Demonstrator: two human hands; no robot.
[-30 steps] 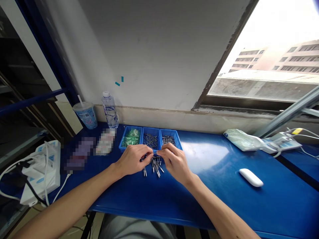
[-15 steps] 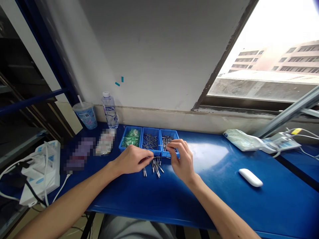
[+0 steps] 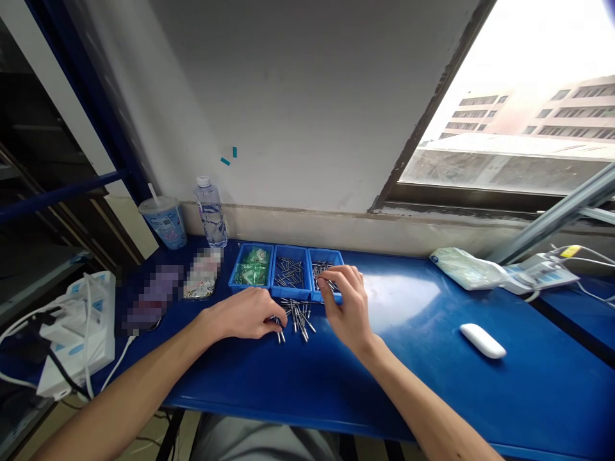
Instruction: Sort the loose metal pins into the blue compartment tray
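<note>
Three small blue bins stand side by side on the blue table (image 3: 423, 378): the left bin (image 3: 251, 269) holds green parts, the middle bin (image 3: 290, 272) and the right bin (image 3: 325, 267) hold metal pins. A loose pile of metal pins (image 3: 298, 315) lies in front of them. My left hand (image 3: 245, 314) rests on the table, its fingers curled at the left edge of the pile. My right hand (image 3: 346, 302) hovers over the right bin, thumb and fingers pinched together; what they hold is too small to make out.
A lidded cup (image 3: 164, 222) and a water bottle (image 3: 210, 212) stand at the back left by the wall. White power strips with cables (image 3: 79, 326) lie at the left edge. A white oblong device (image 3: 482, 340) and a plastic-wrapped item (image 3: 468, 269) lie on the right.
My hands, first together over the pile, have parted. The right hand rose to the right bin. The left hand sank back to the table by the pile.
</note>
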